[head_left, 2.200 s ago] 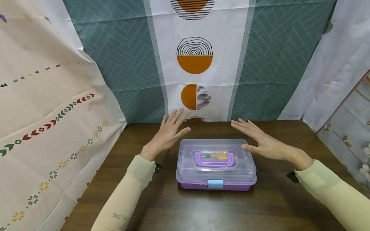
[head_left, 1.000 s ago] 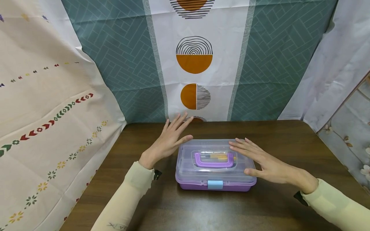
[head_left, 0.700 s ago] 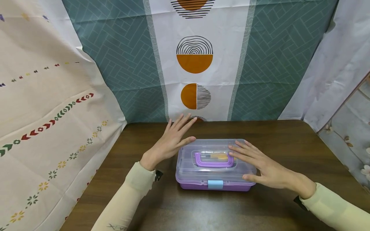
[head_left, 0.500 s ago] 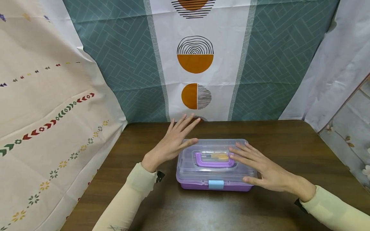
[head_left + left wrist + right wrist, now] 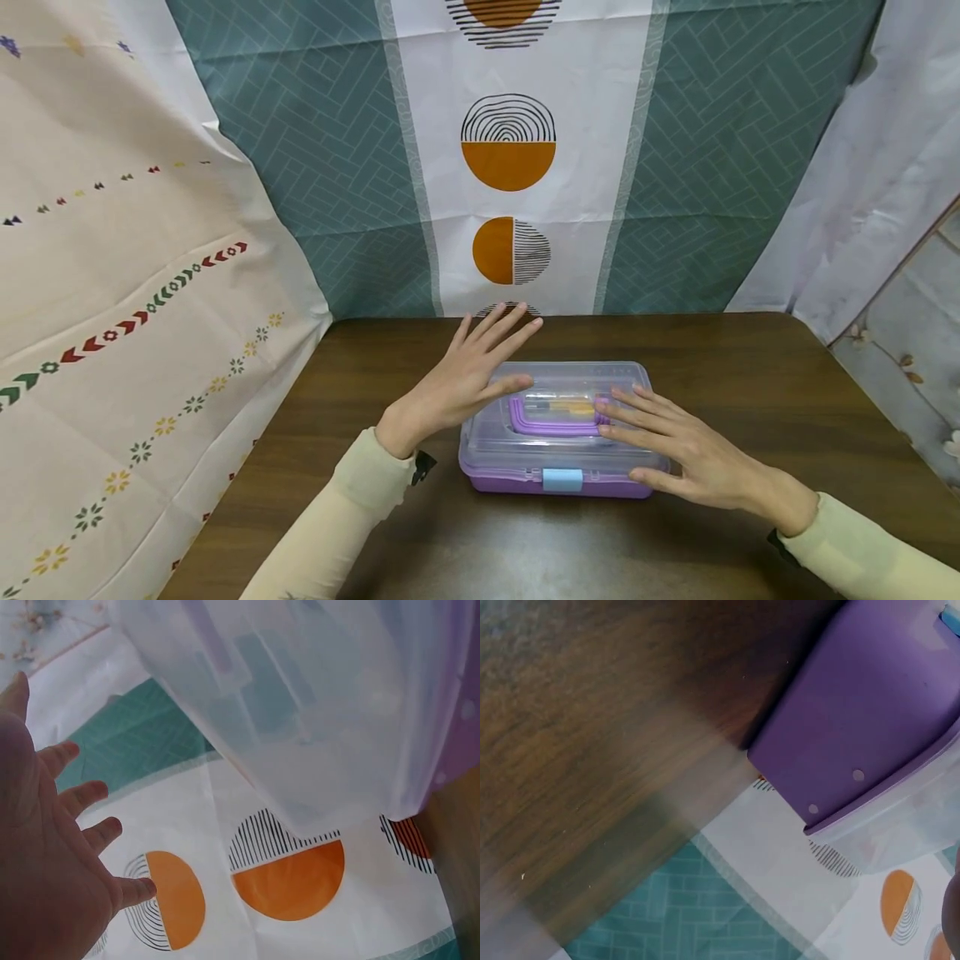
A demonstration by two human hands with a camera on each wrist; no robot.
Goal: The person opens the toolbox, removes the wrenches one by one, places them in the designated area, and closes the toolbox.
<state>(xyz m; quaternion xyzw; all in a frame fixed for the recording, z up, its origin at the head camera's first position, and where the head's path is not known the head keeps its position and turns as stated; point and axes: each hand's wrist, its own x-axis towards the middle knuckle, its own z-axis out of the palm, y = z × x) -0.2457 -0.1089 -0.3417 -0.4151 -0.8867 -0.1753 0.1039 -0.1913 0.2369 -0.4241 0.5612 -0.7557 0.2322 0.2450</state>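
Observation:
A plastic storage box [image 5: 487, 454] stands on the table, its clear lid down over a purple base. On the lid lies a purple handle [image 5: 551, 428], and a light blue latch [image 5: 562, 480] sits at the front. Yellowish items show blurred through the lid. Above the lid's left rear part hovers my left hand [image 5: 461, 383], fingers straight and spread, holding nothing. My right hand [image 5: 690, 454] hangs over the right side with spread fingers near the handle; whether it touches the lid I cannot tell. In the right wrist view the purple base [image 5: 862, 697] fills the upper right.
The box rests on a dark wooden table [image 5: 360, 358]. Behind it hangs a green and white cloth [image 5: 360, 167] with orange half-circles. A cream patterned cloth [image 5: 112, 275] hangs at the left, and a pale curtain [image 5: 847, 217] at the right.
My left hand has drifted right, further over the lid. My right hand has come down and toward the front right of the box. The box has stayed in place with its lid down.

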